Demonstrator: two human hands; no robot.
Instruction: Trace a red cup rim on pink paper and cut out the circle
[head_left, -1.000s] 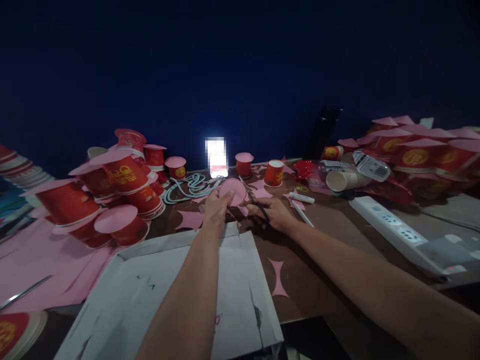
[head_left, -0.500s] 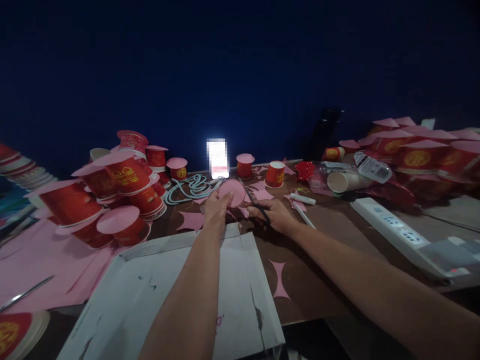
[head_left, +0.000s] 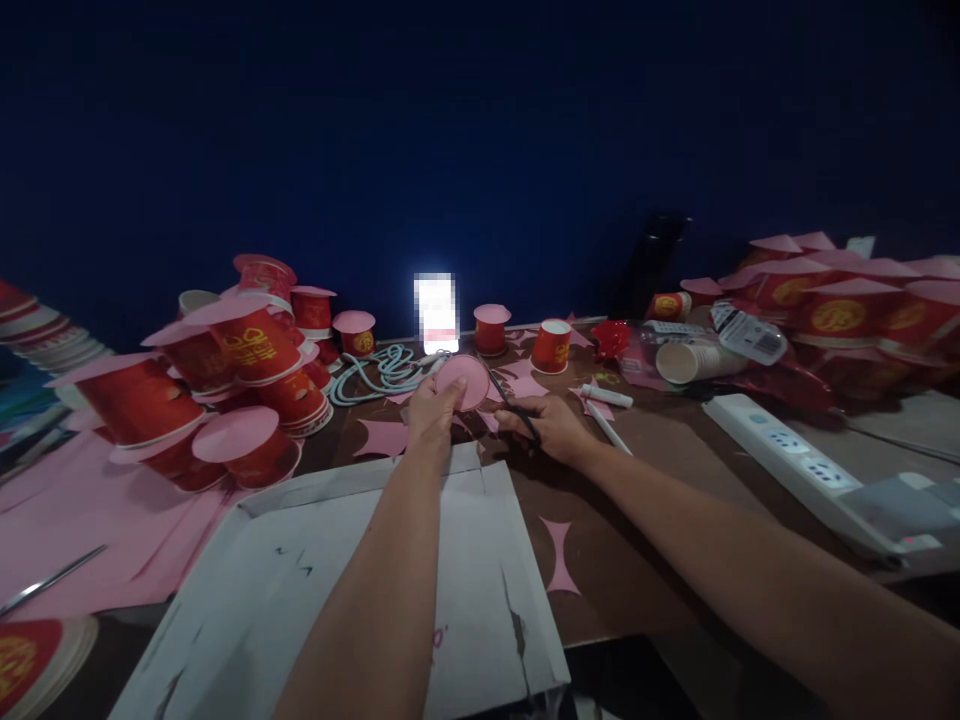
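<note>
My left hand (head_left: 429, 418) is closed on a round pink paper disc (head_left: 465, 381), holding it up above the brown table (head_left: 660, 480). My right hand (head_left: 551, 428) grips black-handled scissors (head_left: 510, 402), whose blades point up and left to the disc's right edge. Both hands meet over the table's middle, just beyond a white cardboard sheet (head_left: 330, 590). Pink paper offcuts (head_left: 559, 555) lie around them.
Red paper cups with pink lids pile at the left (head_left: 232, 400) and right (head_left: 832, 300). A lit phone (head_left: 435, 312) stands at the back beside a coiled cable (head_left: 382, 370). A white power strip (head_left: 787, 450), pens (head_left: 607, 425), and pink sheets (head_left: 82, 520) lie about.
Almost nothing has changed; my hands hold the same pose on the disc and scissors, and the view has only shifted slightly.
</note>
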